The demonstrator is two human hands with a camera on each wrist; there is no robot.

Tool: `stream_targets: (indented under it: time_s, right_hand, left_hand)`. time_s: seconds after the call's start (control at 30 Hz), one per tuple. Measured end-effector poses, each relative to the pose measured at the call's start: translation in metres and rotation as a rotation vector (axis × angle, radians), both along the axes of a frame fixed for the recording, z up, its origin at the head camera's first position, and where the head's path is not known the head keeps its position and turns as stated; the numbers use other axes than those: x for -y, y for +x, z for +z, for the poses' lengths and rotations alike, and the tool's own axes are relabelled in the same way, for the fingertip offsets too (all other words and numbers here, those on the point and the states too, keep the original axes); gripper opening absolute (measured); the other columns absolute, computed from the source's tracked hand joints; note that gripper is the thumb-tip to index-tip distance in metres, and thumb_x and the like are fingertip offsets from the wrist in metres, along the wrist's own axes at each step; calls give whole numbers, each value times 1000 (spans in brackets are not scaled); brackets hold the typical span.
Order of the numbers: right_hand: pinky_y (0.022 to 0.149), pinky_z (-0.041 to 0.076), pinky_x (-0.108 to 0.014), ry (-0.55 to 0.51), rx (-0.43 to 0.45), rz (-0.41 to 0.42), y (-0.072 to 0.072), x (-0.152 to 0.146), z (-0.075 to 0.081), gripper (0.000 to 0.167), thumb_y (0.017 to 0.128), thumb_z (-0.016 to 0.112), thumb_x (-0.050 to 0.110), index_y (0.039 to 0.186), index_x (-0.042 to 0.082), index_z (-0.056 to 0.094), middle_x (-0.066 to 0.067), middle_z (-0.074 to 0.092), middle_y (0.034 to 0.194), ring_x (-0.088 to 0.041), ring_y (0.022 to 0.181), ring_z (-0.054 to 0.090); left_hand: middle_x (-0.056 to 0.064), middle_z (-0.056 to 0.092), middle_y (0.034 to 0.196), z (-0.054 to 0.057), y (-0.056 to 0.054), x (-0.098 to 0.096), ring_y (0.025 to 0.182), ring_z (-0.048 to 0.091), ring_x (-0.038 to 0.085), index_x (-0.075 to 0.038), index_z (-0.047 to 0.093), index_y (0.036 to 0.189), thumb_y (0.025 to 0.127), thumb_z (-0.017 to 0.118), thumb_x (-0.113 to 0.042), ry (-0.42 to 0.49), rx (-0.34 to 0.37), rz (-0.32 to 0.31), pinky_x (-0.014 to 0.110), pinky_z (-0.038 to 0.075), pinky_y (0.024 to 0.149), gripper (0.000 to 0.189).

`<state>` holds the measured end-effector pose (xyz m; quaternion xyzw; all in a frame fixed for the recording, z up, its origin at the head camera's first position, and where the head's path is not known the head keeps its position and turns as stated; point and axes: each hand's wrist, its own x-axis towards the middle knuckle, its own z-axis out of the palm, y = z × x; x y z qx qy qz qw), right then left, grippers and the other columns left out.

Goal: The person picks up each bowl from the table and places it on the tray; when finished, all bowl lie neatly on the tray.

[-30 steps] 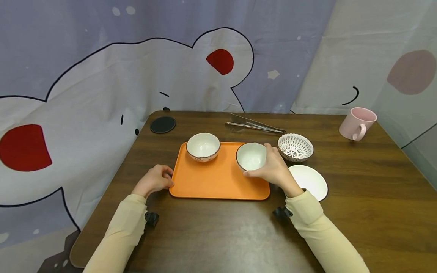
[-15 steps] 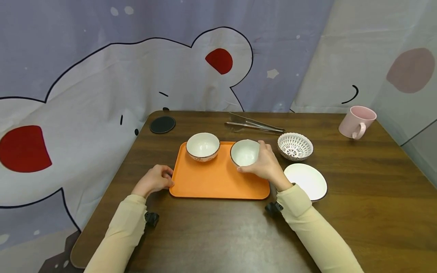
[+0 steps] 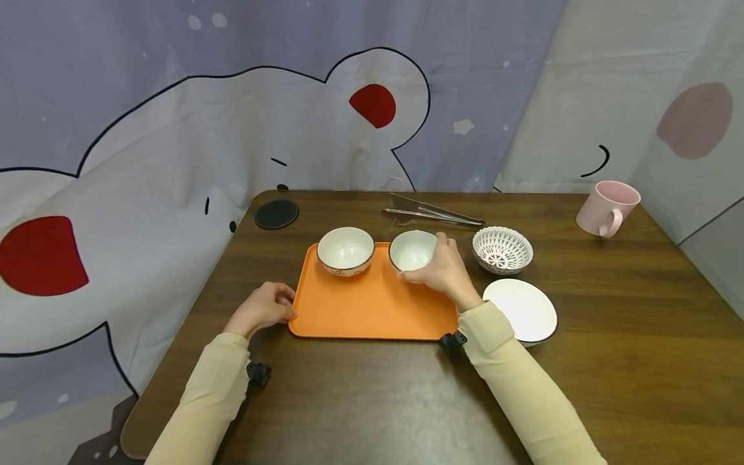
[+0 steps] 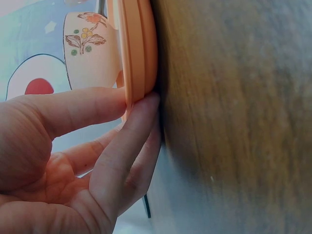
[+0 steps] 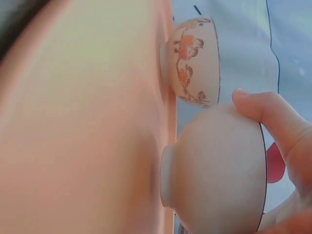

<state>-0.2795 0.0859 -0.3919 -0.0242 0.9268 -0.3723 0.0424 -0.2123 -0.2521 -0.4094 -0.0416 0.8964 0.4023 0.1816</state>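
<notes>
My left hand (image 3: pixel 267 309) pinches the left edge of an orange tray (image 3: pixel 349 316); in the left wrist view the thumb lies at the rim and the fingers reach under it. My right hand (image 3: pixel 446 272) grips a white bowl (image 3: pixel 413 249) by its dark rim, over the tray's back right part. In the right wrist view this bowl (image 5: pixel 219 170) shows a plain outside, its foot close over the tray. Another bowl (image 3: pixel 345 250) stands at the tray's back left, with a flower pattern on its outside (image 5: pixel 197 63).
Right of the tray are a white plate (image 3: pixel 523 310) and a patterned openwork bowl (image 3: pixel 502 250). Metal tongs (image 3: pixel 436 212) lie behind the tray, a black round coaster (image 3: pixel 276 214) at the back left. A pink mug (image 3: pixel 608 208) leans at the far right.
My right hand has carried the bowl leftward and toward the tray's back edge, nearer the patterned bowl. My left hand has stayed at the tray's edge.
</notes>
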Motion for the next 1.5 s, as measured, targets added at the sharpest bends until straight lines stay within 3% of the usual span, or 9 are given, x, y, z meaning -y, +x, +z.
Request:
stream_targets:
  time_s: [0.37, 0.6, 0.8, 1.1, 1.5]
  right_hand:
    - [99, 46, -50, 9, 51, -27, -9, 6, -7, 119, 62, 88, 47, 147, -2, 21, -25, 38, 135, -40, 117, 48]
    - [108, 39, -52, -72, 58, -43, -14, 9, -6, 129, 66, 86, 44, 155, 0, 3, -26, 19, 153, -44, 128, 41]
    - [106, 40, -53, -92, 81, -64, -14, 11, -10, 129, 67, 85, 48, 156, 6, 1, -29, 16, 152, -46, 127, 42]
    - [108, 39, -51, -138, 64, -100, -4, 11, -8, 134, 68, 83, 52, 156, 10, -7, -26, 11, 155, -45, 128, 42]
    - [103, 42, -56, -87, -68, -55, 19, -2, 9, 123, 68, 84, 50, 155, 4, 10, -29, 30, 147, -44, 124, 47]
  left_hand:
    - [16, 61, 89, 0, 2, -2, 75, 64, 19, 11, 56, 118, 81, 67, 2, -2, 0, -7, 35, 58, 75, 40]
    - [15, 60, 90, 0, 0, -1, 76, 64, 19, 10, 55, 119, 82, 67, 1, -9, -4, 8, 35, 58, 76, 40]
    - [16, 60, 91, 3, 2, 0, 76, 64, 20, 11, 55, 120, 82, 67, 1, -18, -4, 7, 35, 58, 75, 41]
    - [14, 58, 89, 0, 1, -1, 76, 63, 20, 10, 55, 119, 82, 66, 0, -13, 9, 12, 33, 58, 74, 40]
    - [15, 59, 89, 0, 2, -2, 76, 63, 19, 11, 55, 119, 82, 65, 0, -25, 3, 16, 35, 58, 75, 40]
